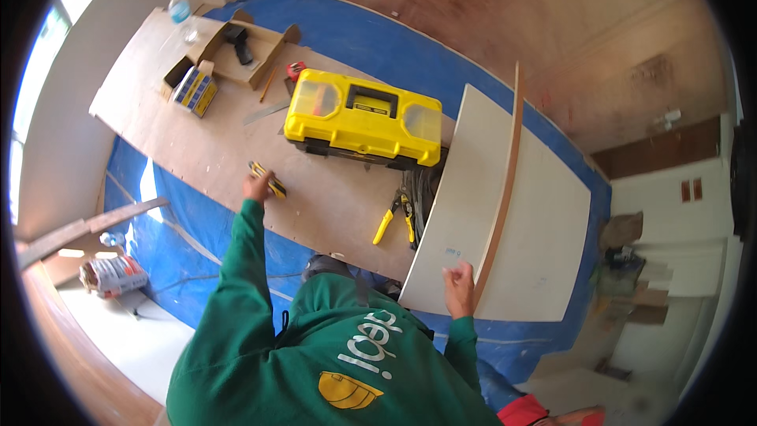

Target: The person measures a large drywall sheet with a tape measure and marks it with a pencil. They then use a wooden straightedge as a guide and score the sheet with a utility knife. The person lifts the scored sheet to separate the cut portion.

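Note:
My left hand [256,187] is closed on a yellow-and-black utility knife [276,187] just above the near edge of the brown board table [209,159]. My right hand [459,290] is over the near part of a white panel [449,221], its fingers loosely bent and apart, with nothing visible in them. Close to its right side, a long narrow wooden strip [505,189] lies along the panel. Between my hands, yellow-handled pliers [398,217] rest on the table beside dark coiled cable [420,189]. Behind them stands a shut yellow toolbox [363,122].
A metal blade [266,113], pencil [269,83] and red tape measure [296,70] lie left of the toolbox. Farther left are an open cardboard box [252,63], a small carton [195,91] and a water bottle [180,8]. Blue sheeting [177,244] covers the floor. Another person's red sleeve [522,412] shows bottom right.

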A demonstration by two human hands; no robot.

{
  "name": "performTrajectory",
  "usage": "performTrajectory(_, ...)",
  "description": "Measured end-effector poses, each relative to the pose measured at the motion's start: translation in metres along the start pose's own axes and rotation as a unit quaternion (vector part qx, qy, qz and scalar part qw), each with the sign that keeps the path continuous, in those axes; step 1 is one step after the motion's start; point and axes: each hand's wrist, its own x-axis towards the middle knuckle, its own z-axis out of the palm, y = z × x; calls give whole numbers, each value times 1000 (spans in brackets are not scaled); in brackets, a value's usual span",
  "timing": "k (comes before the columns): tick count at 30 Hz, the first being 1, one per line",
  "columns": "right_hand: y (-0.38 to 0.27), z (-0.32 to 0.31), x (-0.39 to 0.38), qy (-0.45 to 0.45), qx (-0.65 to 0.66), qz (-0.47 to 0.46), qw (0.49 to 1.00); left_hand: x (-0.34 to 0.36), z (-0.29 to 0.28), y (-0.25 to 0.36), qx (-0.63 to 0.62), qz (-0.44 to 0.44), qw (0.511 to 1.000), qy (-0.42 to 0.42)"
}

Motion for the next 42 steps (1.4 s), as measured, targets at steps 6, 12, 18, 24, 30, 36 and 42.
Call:
performTrajectory(6,-91,60,6,-221,116,-123,960,-192,79,12,-31,-42,907,-417)
performTrajectory(12,-69,24,30,-292,207,-34,933,-305,192,74,26,32,843,-536)
performTrajectory(18,5,-30,28,-229,392,35,890,-353,276,93,249,172,737,-604)
performTrajectory(24,89,-89,27,-100,487,53,866,-405,385,61,268,242,662,-656)
performTrajectory(30,180,-157,90,14,441,137,887,-436,520,63,515,547,525,-399)
performTrajectory(36,195,-170,166,42,405,113,906,-432,601,89,665,456,491,-330)
performTrajectory(42,169,-163,199,25,407,134,903,-420,618,95,715,386,454,-364)
